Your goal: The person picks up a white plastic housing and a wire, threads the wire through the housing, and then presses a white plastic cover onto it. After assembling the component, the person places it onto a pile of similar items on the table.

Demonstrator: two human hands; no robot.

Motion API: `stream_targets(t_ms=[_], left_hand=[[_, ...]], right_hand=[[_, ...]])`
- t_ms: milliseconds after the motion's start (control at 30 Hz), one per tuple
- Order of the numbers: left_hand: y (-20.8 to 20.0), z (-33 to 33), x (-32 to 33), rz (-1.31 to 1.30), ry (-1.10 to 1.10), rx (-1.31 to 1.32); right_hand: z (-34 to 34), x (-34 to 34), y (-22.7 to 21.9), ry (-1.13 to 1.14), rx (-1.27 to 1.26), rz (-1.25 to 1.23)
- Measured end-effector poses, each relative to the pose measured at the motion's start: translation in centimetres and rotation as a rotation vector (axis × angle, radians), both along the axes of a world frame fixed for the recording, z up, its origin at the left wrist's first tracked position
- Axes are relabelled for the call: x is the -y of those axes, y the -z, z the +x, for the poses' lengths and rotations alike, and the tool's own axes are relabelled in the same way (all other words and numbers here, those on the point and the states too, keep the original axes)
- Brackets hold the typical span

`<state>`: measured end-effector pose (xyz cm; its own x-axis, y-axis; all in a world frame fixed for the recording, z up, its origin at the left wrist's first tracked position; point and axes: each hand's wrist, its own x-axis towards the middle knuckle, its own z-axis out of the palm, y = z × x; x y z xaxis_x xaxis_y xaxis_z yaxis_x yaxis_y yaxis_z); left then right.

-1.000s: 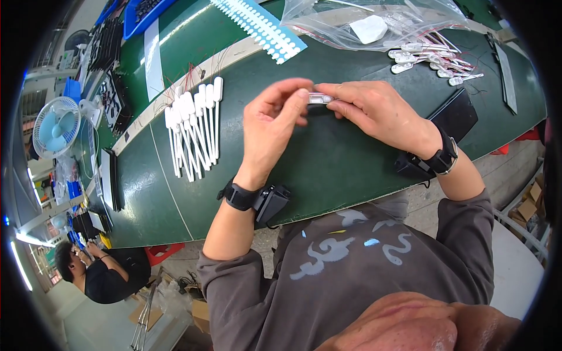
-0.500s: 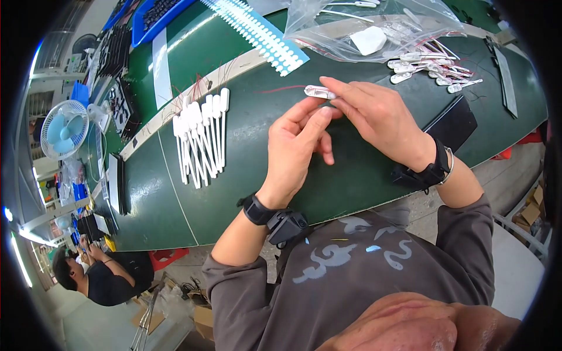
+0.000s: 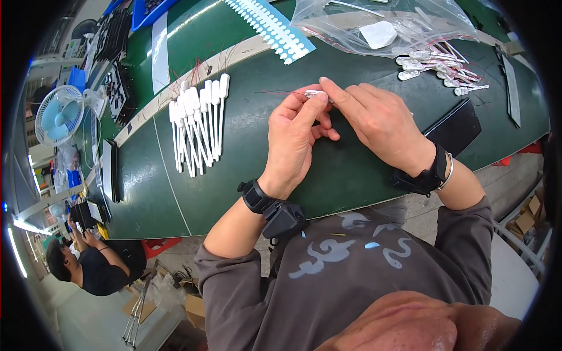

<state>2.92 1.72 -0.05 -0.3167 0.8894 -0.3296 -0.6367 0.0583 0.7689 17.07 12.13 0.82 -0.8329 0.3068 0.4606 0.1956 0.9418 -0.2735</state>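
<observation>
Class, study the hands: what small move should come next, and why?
Perhaps the right hand should press the white piece while the left hand steadies it: the left pinches it, the right is beside it, and the wires trail leftward.

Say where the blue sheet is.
In the head view, the blue sheet lies top centre, just left of the clear bag and beyond the left hand.

one wide round head view, looking down from above the grey shirt (image 3: 363, 278), edges bent, left hand (image 3: 295, 137) and right hand (image 3: 380, 120) close by, green table (image 3: 345, 172) reaching far, fan (image 3: 60, 116) far left
</observation>
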Motion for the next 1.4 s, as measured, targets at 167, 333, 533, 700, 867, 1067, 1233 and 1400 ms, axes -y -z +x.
stream_targets(t_ms=[167, 333, 533, 700, 867, 1067, 1233, 1400], left_hand=[[-0.11, 0.06, 0.14, -0.012, 0.01, -0.008], [-0.1, 0.07, 0.13, -0.025, 0.004, -0.018], [0.15, 0.02, 0.1, -0.019, 0.006, -0.005], [0.02, -0.05, 0.15, -0.026, 0.007, -0.008], [-0.15, 0.0, 0.32, -0.03, -0.01, -0.02], [-0.25, -0.21, 0.36, -0.017, -0.001, -0.091], [-0.02, -0.09, 0.46, 0.0, 0.017, -0.184], [-0.01, -0.16, 0.44, 0.003, 0.019, -0.215]], right_hand=[[0.03, 0.05, 0.01, 0.0, 0.012, 0.014], [0.06, 0.03, 0.08, -0.003, 0.004, -0.006], [0.16, -0.12, 0.33, -0.015, -0.01, -0.041], [0.18, -0.14, 0.44, -0.026, -0.017, -0.08], [0.27, 0.07, 0.25, -0.072, -0.014, -0.103], [0.38, -0.13, 0.45, -0.103, -0.028, -0.238], [0.59, -0.37, 0.33, -0.114, -0.041, -0.308], [0.65, -0.46, 0.28, -0.123, -0.055, -0.329]])
